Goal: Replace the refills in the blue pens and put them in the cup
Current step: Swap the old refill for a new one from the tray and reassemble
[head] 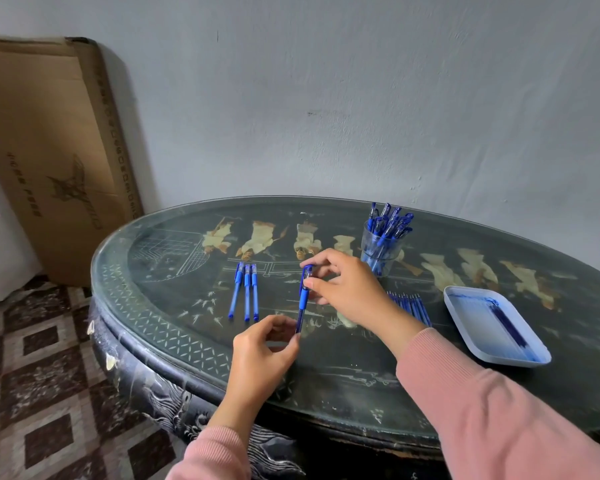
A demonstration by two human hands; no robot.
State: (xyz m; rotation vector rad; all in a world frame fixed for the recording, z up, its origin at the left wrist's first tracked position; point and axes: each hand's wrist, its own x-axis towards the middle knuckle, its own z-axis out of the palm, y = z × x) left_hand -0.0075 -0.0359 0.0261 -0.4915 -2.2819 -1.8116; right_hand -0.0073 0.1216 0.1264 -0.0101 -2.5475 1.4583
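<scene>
Two pinches hold one blue pen (303,303) over the counter (343,372): my right hand (347,289) at the cap end, my left hand (264,351) at the tip, the cup (381,252) just beyond. A careless twist risks the pen slipping and rolling among the loose refills (411,306).

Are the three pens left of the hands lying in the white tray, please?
No, the three pens lie on the table, while the tray sits far right.

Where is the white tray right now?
In the head view, the white tray lies on the right of the table, just right of the row of loose refills and nearer the person than the cup of pens.
</scene>
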